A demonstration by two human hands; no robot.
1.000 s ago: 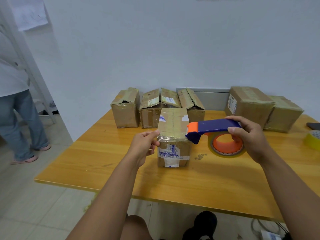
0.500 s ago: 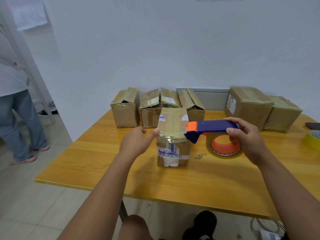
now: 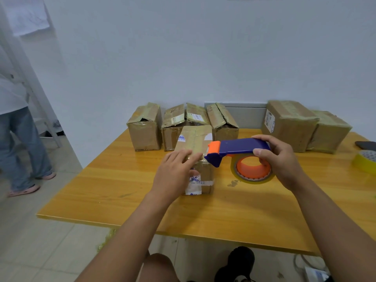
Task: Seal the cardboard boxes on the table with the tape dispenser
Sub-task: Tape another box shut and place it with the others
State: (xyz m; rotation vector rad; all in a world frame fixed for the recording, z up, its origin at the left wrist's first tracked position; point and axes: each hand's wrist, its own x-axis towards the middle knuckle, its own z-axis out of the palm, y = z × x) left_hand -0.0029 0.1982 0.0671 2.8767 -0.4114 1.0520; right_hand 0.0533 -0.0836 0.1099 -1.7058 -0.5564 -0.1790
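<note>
A small cardboard box stands upright in the middle of the yellow wooden table, its top flaps closed and taped. My left hand lies flat against the box's near top edge and front, fingers spread over the tape there. My right hand grips the blue and orange tape dispenser by its handle. The dispenser's orange nose rests at the box's top right corner, and its tape roll hangs just right of the box.
Three more cardboard boxes with loose flaps line the wall behind. Two bigger boxes sit at the back right. A yellow tape roll and a dark phone lie at the right edge. A person stands on the left.
My left hand has moved from the box's left side onto its near top edge, pressing flat. The dispenser has stayed at the box's top right corner.
</note>
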